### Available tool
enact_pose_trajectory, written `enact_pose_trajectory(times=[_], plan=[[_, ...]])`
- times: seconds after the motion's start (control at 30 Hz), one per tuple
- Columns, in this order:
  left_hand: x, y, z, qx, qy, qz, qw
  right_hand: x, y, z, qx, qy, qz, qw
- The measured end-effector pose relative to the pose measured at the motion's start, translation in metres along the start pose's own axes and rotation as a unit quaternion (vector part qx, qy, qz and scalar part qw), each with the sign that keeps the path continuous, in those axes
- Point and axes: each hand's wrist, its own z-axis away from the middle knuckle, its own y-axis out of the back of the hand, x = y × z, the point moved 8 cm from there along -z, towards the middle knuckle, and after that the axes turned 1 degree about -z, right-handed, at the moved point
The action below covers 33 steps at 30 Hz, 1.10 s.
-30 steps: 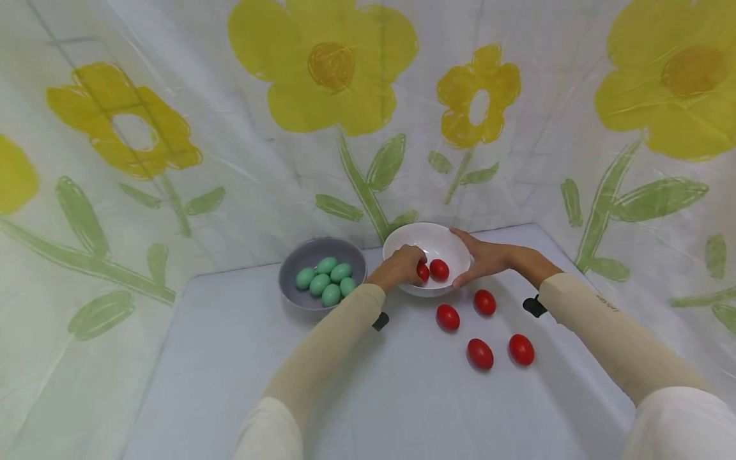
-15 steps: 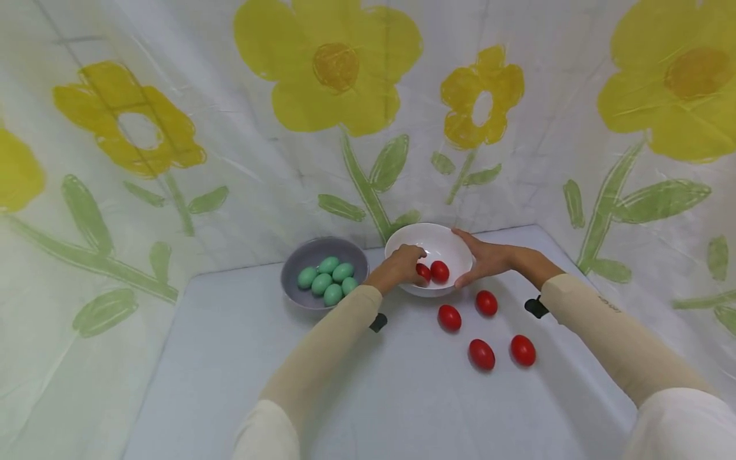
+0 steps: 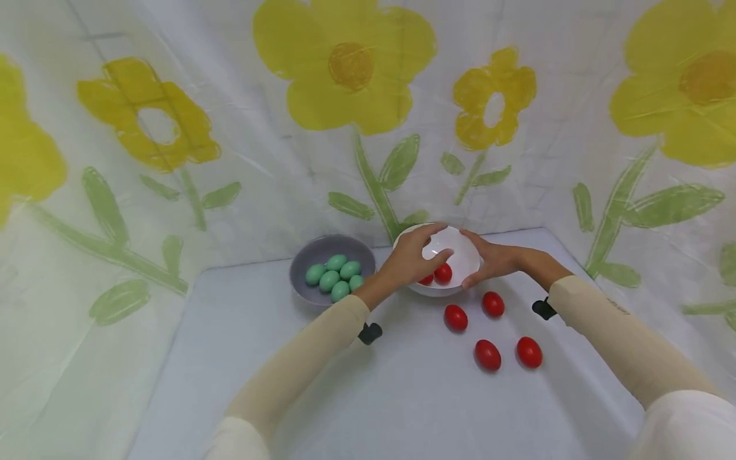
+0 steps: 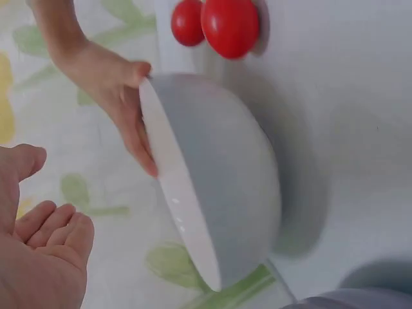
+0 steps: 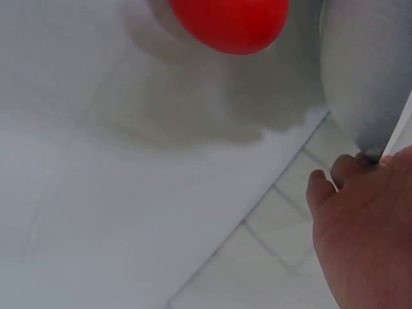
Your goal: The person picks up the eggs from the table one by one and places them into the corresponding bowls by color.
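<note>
We take the white bowl (image 3: 448, 240) as the reference for all positions. Our right hand (image 3: 496, 258) is at the bowl's right side, fingers and thumb partly spread and curved about the rim, gripping it. Our left hand (image 3: 411, 255) is over the bowl's left part; its thumb stands well away from the fingers, which are loosely bent, and we hold nothing in it. In the left wrist view, a gap separates this hand from the bowl.

Two red eggs (image 3: 443, 273) lie inside the bowl, side by side in its near part; our left hand partly hides one of them. Four red eggs (image 3: 487, 355) lie on the table (image 3: 345, 396), on the bowl's near side and toward its right, two nearer the bowl and two farther out. The grey bowl (image 3: 299, 287) is just left of the white bowl and contains green eggs (image 3: 329, 281). Behind the white bowl hangs a flower-patterned sheet (image 3: 276, 179).
</note>
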Motion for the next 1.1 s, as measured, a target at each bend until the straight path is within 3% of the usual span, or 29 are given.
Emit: enact_pose_trajectory(times=[0.13,0.23,0.37,0.47,0.63,0.8,1.1], plan=[[0.032,-0.003,0.012,0.005,-0.035,0.021,0.9992,-0.004,0.001,0.0,-0.003,0.027,-0.004,0.9996],[0.052,-0.012,0.023,0.008,-0.051,0.051,0.9974,-0.004,0.003,0.002,-0.001,0.024,0.003,0.9997],[0.071,-0.037,0.045,-0.011,-0.061,0.088,0.9942,0.001,0.004,0.005,0.002,-0.006,0.021,0.9998],[0.078,-0.062,0.06,-0.052,-0.059,0.099,0.992,0.002,0.002,0.004,0.006,-0.007,0.016,0.9998],[0.073,-0.1,0.077,-0.11,-0.032,0.095,0.9888,-0.002,0.0,0.0,0.015,0.006,0.018,0.9997],[0.056,-0.129,0.091,-0.147,0.029,0.085,0.9851,-0.007,-0.001,0.0,0.01,0.001,0.015,0.9998],[0.036,-0.16,0.106,-0.175,0.054,-0.003,0.9831,-0.005,0.0,0.001,0.017,0.016,-0.004,0.9997]])
